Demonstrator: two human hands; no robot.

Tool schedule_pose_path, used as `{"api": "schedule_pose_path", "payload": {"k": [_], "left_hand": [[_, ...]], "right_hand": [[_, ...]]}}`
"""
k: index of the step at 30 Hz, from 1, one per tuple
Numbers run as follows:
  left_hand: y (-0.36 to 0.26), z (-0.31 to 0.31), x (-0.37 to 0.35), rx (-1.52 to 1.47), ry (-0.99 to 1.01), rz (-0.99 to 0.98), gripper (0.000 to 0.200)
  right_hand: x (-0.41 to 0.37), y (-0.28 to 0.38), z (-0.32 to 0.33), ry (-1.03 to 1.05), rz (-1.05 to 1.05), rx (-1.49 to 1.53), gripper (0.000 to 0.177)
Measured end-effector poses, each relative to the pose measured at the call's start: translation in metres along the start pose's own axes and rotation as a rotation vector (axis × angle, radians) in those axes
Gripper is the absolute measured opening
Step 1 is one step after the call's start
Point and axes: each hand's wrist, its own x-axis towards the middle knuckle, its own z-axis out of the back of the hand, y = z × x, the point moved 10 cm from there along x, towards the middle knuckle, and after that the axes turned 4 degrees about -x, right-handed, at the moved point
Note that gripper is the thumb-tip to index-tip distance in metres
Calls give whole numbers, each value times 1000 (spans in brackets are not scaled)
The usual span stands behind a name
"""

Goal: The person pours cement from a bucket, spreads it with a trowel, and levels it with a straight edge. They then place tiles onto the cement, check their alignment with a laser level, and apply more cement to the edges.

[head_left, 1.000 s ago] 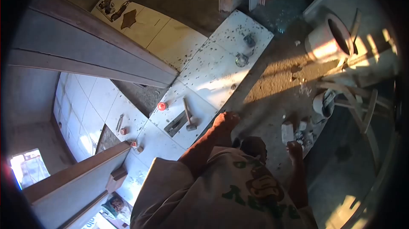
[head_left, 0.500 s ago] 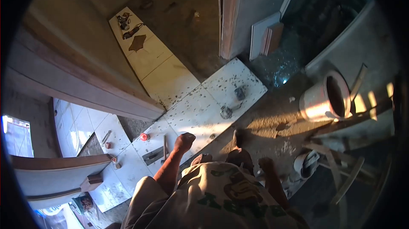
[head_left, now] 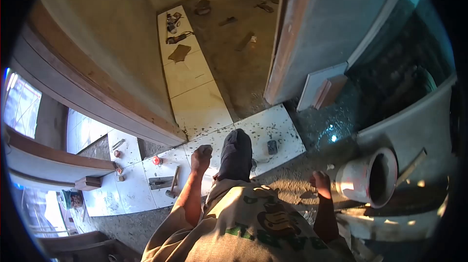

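Left hand (head_left: 201, 154): clenched fist, nothing in it, just left of frame centre, in the air above the white tiles (head_left: 273, 128). Nearest tool is the hammer (head_left: 172, 184), lying flat on a tile lower left of the fist and not touched.

Right hand (head_left: 320, 180): lower right of centre, just beside the bucket (head_left: 363, 180), apart from it as far as I can see. Fingers look curled, but I can't tell if it's gripping anything.

Bucket lies on its side, mouth facing right, on bare dusty floor.

Dark-trousered leg (head_left: 236, 155) at centre, planted on the tile row between the two hands.

Other items:
- Flat metal piece (head_left: 160, 182) just left of the hammer.
- Red cap (head_left: 157, 160) above it.
- Small dark object (head_left: 272, 147) on the tile right of the leg.
- Wood block (head_left: 87, 182) at far left.
- Cream tile strip (head_left: 192, 86) runs up to top centre, with tools (head_left: 173, 26) on its far end.
- Spare tiles (head_left: 319, 86) lean against the wall at right, beside the door frame (head_left: 287, 38).
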Motion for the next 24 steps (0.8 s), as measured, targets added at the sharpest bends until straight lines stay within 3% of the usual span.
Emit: {"api": "schedule_pose_path", "payload": {"k": [6, 7, 10, 12, 14, 15, 17, 18, 20, 22, 24], "left_hand": [[69, -18, 72, -231, -79, 149, 29], [78, -32, 94, -398, -59, 182, 27], [77, -78, 184, -354, 12, 303, 23], [41, -117, 277, -279, 100, 243, 21], [24, -180, 394, -605, 175, 121, 18], [-15, -196, 444, -483, 207, 58, 18], [-99, -225, 541, -240, 250, -75, 26], [-130, -252, 588, -10, 477, -165, 21], [-222, -229, 641, -123, 243, -255, 26], [-291, -204, 701, -27, 343, -266, 27], [-291, -208, 732, -2, 451, -147, 30]], "right_hand": [[115, 98, -142, 279, -49, -29, 27], [141, 115, -169, 351, -61, -29, 27], [226, 208, -225, 475, 165, -218, 27], [292, 285, -250, 402, 199, -249, 27], [376, 358, -277, 375, 291, -403, 25], [434, 362, -287, 322, 258, -266, 25], [498, 409, -295, 195, 257, -392, 26], [515, 432, -299, 198, 168, -327, 25], [536, 439, -292, 204, 124, -381, 25], [553, 444, -298, 174, 74, -340, 24], [556, 407, -301, 175, -169, -86, 19]]}}
